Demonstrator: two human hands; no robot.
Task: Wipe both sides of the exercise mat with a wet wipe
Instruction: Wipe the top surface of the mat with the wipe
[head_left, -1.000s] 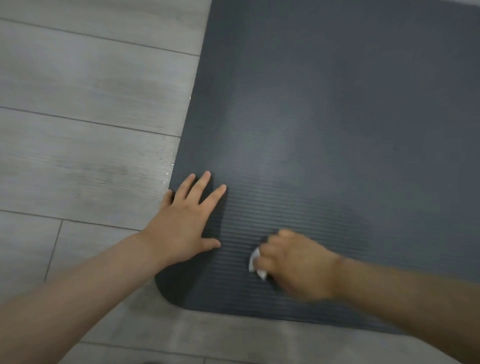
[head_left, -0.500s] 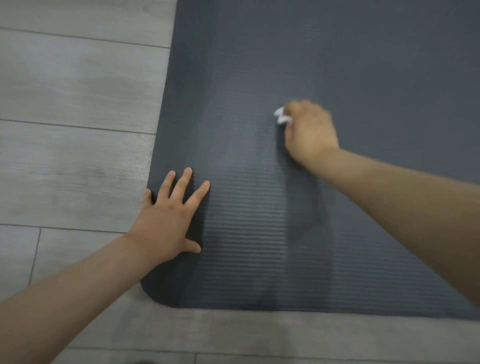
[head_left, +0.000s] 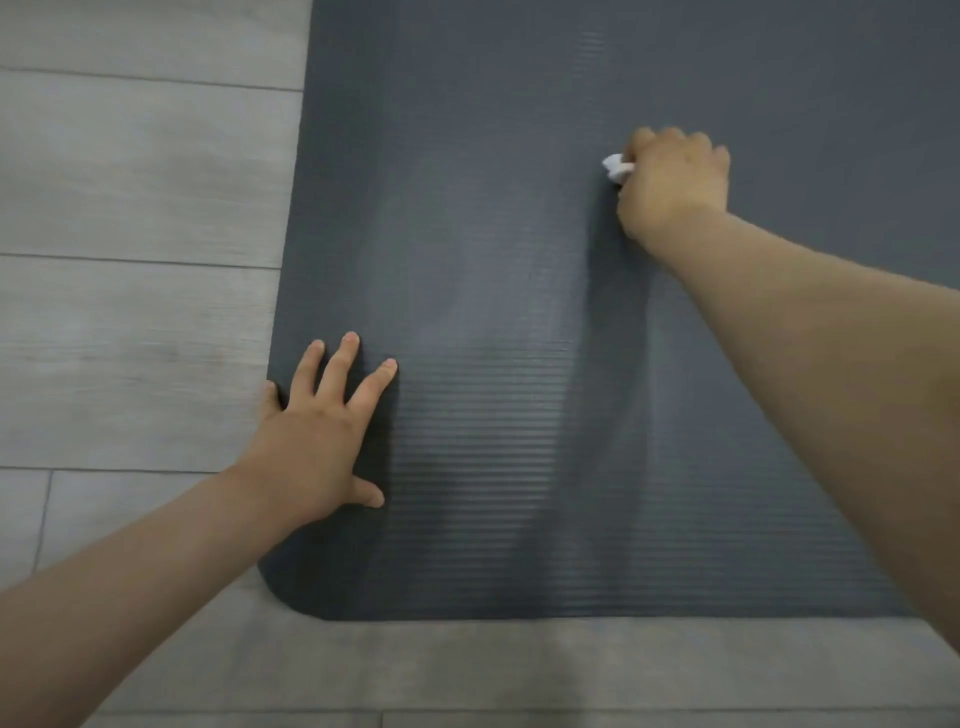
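My left hand (head_left: 317, 447) lay flat on the mat (head_left: 493, 234) near its rounded corner, fingers straight and spread, thumb out to the side, the little finger at the mat's edge beside the floor (head_left: 135, 197). It gripped nothing; it only pressed down. The risk there, as I judged it, was that the mat would creep or ruck on the smooth boards if this palm lifted or slid while the other hand pushed away from it.

Between my two hands ran dull, streaked bands on the ribbed surface, probably damp. Gaps between such bands would leave strips unwiped, should the strokes fail to overlap.

My right hand (head_left: 672, 179) was stretched well ahead of the left, arm nearly straight, knuckles up and fingers curled over the wipe (head_left: 615, 167). Only a small white bunch showed at the thumb side; the rest sat under the hand, against the mat. The grip was closed on it. Bunched so small, the wipe might roll out from under my fingers, or cover too little with each pass. At that reach I judged pressure hard to keep even.

The mat lay unrolled under both hands, one face up; its underside had yet to be turned.
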